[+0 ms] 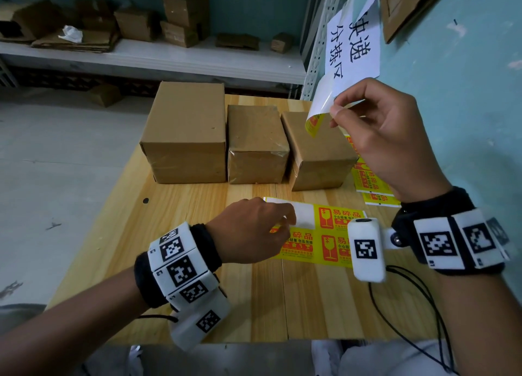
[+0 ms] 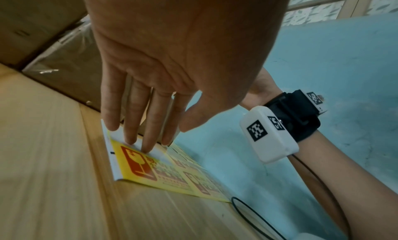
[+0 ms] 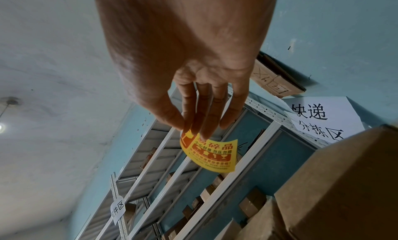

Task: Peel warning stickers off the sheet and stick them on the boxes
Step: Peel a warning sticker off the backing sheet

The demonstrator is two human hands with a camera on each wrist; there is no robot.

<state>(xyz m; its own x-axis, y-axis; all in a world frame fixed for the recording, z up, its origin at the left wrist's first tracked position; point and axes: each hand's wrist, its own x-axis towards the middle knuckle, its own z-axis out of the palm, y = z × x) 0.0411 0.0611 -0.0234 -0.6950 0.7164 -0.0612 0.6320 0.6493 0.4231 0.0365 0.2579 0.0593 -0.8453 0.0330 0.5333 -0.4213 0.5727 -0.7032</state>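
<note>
Pinching a curled yellow warning sticker (image 3: 210,154), right hand (image 1: 378,132) fingers clamp it; only wrist view reads 易碎品. Left hand (image 1: 251,230) fingers straight, pressing the yellow sticker sheet (image 1: 333,234).

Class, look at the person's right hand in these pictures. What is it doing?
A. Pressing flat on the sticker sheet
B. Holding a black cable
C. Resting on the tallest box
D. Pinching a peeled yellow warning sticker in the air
D: the right hand pinches the curled yellow warning sticker above the rightmost cardboard box, clear of the sticker sheet.
</note>
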